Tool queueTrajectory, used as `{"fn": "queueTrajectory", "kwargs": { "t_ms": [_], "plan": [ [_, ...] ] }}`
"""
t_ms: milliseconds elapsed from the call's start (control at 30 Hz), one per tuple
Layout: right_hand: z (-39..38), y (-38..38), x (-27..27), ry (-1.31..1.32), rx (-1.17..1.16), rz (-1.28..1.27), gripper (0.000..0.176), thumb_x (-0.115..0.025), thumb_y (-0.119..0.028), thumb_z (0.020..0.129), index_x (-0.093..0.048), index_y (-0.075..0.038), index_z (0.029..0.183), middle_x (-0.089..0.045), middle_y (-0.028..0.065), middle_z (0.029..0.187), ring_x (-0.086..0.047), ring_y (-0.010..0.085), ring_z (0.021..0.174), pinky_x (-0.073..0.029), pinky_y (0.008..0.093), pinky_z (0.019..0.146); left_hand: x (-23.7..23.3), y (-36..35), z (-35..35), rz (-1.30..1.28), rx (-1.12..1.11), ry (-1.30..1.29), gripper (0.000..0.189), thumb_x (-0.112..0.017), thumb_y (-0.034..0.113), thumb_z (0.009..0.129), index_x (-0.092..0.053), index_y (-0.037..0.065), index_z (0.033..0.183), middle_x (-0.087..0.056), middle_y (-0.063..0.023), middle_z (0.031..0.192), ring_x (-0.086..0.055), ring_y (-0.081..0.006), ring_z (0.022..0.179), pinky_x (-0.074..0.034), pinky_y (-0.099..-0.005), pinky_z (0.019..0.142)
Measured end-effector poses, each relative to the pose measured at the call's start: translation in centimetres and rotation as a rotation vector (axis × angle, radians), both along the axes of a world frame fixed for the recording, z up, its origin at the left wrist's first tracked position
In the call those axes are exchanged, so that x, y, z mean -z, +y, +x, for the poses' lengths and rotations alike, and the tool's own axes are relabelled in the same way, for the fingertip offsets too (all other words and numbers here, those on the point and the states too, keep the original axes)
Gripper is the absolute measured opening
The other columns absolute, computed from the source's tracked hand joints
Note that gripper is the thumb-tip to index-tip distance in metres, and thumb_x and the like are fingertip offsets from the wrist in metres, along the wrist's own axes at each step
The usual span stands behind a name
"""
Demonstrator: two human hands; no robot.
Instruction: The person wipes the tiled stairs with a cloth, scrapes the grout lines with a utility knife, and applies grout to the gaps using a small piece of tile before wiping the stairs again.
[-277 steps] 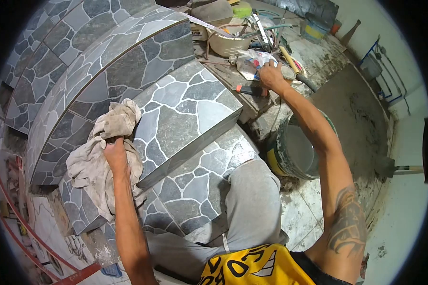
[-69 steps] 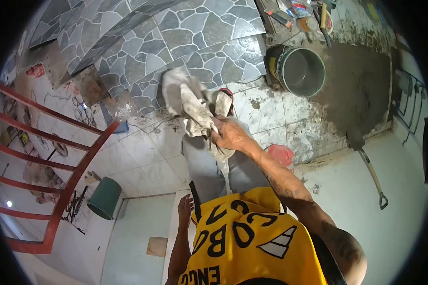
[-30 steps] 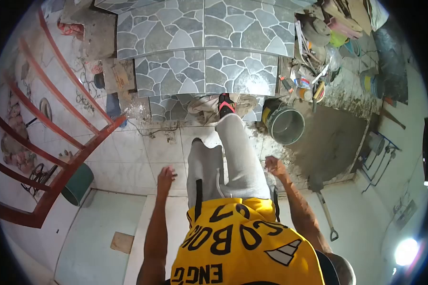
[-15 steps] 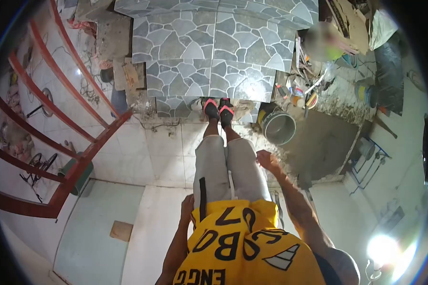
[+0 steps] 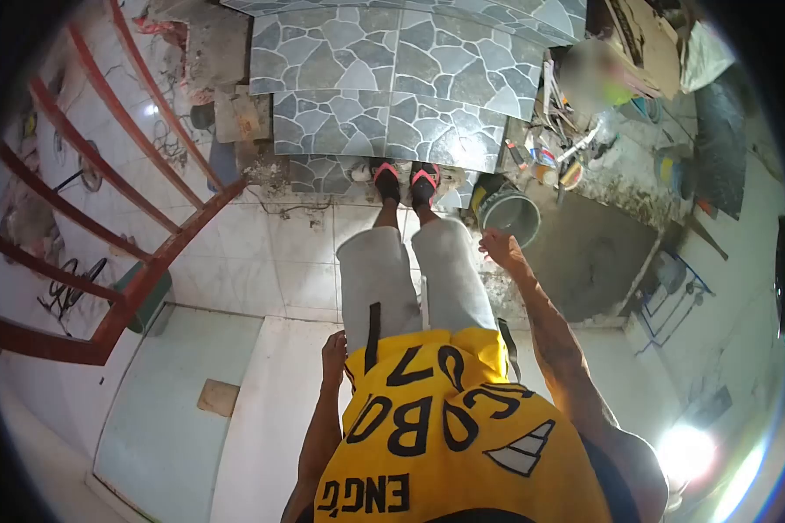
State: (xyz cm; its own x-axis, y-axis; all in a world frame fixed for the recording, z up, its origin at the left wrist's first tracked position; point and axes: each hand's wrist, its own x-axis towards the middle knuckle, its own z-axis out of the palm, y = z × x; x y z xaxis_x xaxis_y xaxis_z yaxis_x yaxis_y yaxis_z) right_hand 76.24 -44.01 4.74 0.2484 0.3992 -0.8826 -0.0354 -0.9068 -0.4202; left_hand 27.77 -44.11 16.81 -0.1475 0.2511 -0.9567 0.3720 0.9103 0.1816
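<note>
My right hand (image 5: 501, 248) is low in front of my right thigh, its fingers loosely bent and nothing visible in them. In this view it overlaps the near rim of a dark bucket (image 5: 487, 199), which is tilted so that its grey inside faces me. Beside my left hip hangs my left hand (image 5: 334, 350), with loosely curled fingers and no object showing. My feet, in dark footwear with pink straps, stand at the lower edge of the stone-patterned tiles (image 5: 323, 122).
Red metal railings (image 5: 139, 279) curve along the left. A patch of grey mortar (image 5: 593, 253) lies right of the bucket. Tools and containers (image 5: 554, 161) clutter the floor beside the tiles, and a blurred person (image 5: 597, 74) is behind them. A bright lamp (image 5: 685, 453) shines at lower right.
My right hand has moved forward from beside my thigh to the bucket's rim. My legs have spread apart, and the left hand has risen slightly in view.
</note>
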Motion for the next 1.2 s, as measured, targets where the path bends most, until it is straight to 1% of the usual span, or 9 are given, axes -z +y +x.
{"fn": "queueTrajectory", "kwargs": {
  "t_ms": [167, 200, 267, 567, 600, 700, 733, 867, 1200],
  "plan": [
    [0.4, -1.0, 0.7, 0.11, -0.055, -0.06, 0.032, -0.049, -0.018, 0.096, -0.061, 0.002, 0.118, -0.069, 0.0121, 0.091, -0.07, 0.0181, 0.08, -0.057, 0.0301, 0.06, -1.8, -1.7, 2.6, 0.011, -0.087, -0.107, 0.035, -0.047, 0.024, 0.103, -0.06, -0.003, 0.122, -0.066, -0.01, 0.108, -0.063, -0.017, 0.092, -0.051, -0.0298, 0.081],
    [0.2, -0.7, -1.1, 0.088, 0.043, 0.001, 0.032, -0.049, -0.019, 0.092, -0.065, 0.006, 0.105, -0.068, 0.0135, 0.079, -0.067, 0.0168, 0.067, -0.054, 0.03, 0.054, -1.5, -2.5, 2.8, 0.03, -0.052, -0.119, 0.036, -0.047, 0.025, 0.103, -0.06, -0.003, 0.122, -0.066, -0.0096, 0.108, -0.062, -0.0168, 0.092, -0.051, -0.0297, 0.081],
    [0.8, -2.1, -0.6, 0.058, 0.061, -0.022, 0.033, -0.048, -0.018, 0.092, -0.065, 0.006, 0.105, -0.068, 0.0132, 0.079, -0.067, 0.0167, 0.067, -0.055, 0.0301, 0.055, -1.1, -2.6, 3.6, -0.036, -0.201, -0.175, 0.037, -0.048, 0.025, 0.103, -0.059, -0.004, 0.123, -0.065, -0.01, 0.108, -0.062, -0.017, 0.093, -0.05, -0.0296, 0.081],
    [3.5, -7.8, 3.4, 0.095, -0.027, 0.002, 0.024, -0.05, -0.017, 0.092, -0.068, -0.001, 0.095, -0.067, 0.0078, 0.08, -0.069, 0.0159, 0.071, -0.057, 0.0302, 0.062, -1.5, 0.0, 5.7, 0.002, -0.089, -0.072, 0.039, -0.049, 0.028, 0.101, -0.057, -0.001, 0.126, -0.065, -0.0111, 0.113, -0.064, -0.0184, 0.095, -0.052, -0.0315, 0.081],
    [3.5, -6.4, 2.7, 0.144, 0.142, -0.153, 0.03, -0.054, -0.023, 0.094, -0.062, -0.002, 0.114, -0.069, 0.012, 0.091, -0.069, 0.0193, 0.078, -0.058, 0.0337, 0.058, -1.5, -0.2, 5.5, -0.007, -0.03, -0.028, 0.04, -0.05, 0.03, 0.1, -0.058, 0.0, 0.126, -0.064, -0.0101, 0.113, -0.064, -0.0187, 0.095, -0.053, -0.0314, 0.08],
    [3.7, -1.7, 2.0, 0.1, -0.052, -0.278, 0.032, -0.055, -0.024, 0.093, -0.063, -0.001, 0.115, -0.07, 0.0115, 0.092, -0.069, 0.0186, 0.081, -0.058, 0.0331, 0.061, -0.3, 1.6, 7.1, -0.138, 0.014, 0.058, 0.037, -0.046, 0.025, 0.102, -0.057, 0.001, 0.127, -0.065, -0.0116, 0.112, -0.065, -0.0188, 0.093, -0.053, -0.0311, 0.082],
    [4.3, -5.5, 7.9, -0.141, -0.513, -0.105, 0.032, -0.055, -0.022, 0.093, -0.062, -0.001, 0.115, -0.069, 0.0115, 0.093, -0.069, 0.0185, 0.081, -0.058, 0.0321, 0.062, -0.5, 1.4, 7.3, -0.096, -0.071, 0.034, 0.037, -0.046, 0.025, 0.102, -0.056, 0.0, 0.127, -0.065, -0.0124, 0.111, -0.065, -0.0192, 0.093, -0.053, -0.0317, 0.081],
    [2.2, 0.8, 1.9, 0.143, 0.113, -0.011, 0.031, -0.051, -0.022, 0.095, -0.065, 0.002, 0.109, -0.068, 0.0114, 0.086, -0.068, 0.0176, 0.078, -0.055, 0.0311, 0.059, -1.1, -1.1, 5.6, -0.03, -0.132, -0.063, 0.037, -0.048, 0.025, 0.102, -0.055, 0.0, 0.129, -0.065, -0.0156, 0.112, -0.064, -0.0212, 0.099, -0.052, -0.0336, 0.082],
    [3.8, -1.7, 0.4, 0.095, 0.197, -0.102, 0.034, -0.052, -0.023, 0.095, -0.062, 0.004, 0.114, -0.068, 0.0134, 0.089, -0.068, 0.0192, 0.08, -0.057, 0.0309, 0.064, -0.5, 3.2, 6.1, -0.063, -0.108, -0.029, 0.037, -0.045, 0.025, 0.103, -0.054, 0.003, 0.13, -0.065, -0.0128, 0.113, -0.063, -0.0205, 0.095, -0.052, -0.0325, 0.082]
  ]
}}
